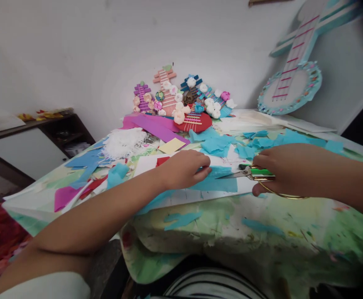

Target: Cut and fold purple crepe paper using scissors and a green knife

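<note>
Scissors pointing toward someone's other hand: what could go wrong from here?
The scissors in the right hand point toward the left hand, so a slip might nick its fingers. The thin blue paper could tear or be cut crooked. Loose blue scraps near the front edge of the tablecloth might drop off.

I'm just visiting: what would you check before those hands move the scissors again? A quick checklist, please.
1. Scissors in the right hand: ok, gripped by the handles.
2. Left hand clear of the blades: ok, a gap shows, though the tip points its way.
3. Blue paper pressed down by the left hand: cannot tell.
4. Blue paper between the blades: cannot tell.
5. Tablecloth free of scraps: not ok, blue pieces lie on it.
</note>
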